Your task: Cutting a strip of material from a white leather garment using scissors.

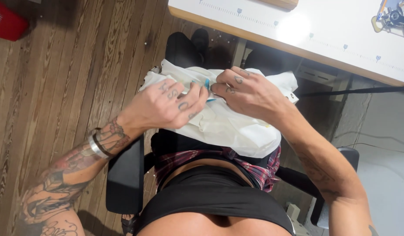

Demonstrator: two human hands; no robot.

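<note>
A bundle of white fabric point(237, 126) lies on my lap. My left hand point(167, 105) pinches it near the middle, fingers closed, a small teal-handled tool point(206, 84) showing between thumb and finger. My right hand point(247, 91) presses on the same spot, fingertips bent into the cloth right beside my left hand. Both hands touch the fabric and nearly touch each other. What part of the tool lies under the fingers is hidden. A metal bangle point(96, 146) sits on my left wrist.
A white table point(324, 30) with a ruler strip along its wooden edge stands ahead, part of a machine point(396, 17) at its far right. A black cable point(355, 91) runs under it. I sit on a black chair point(125, 175) over wooden floorboards point(57, 78); a red object point(7, 22) lies top left.
</note>
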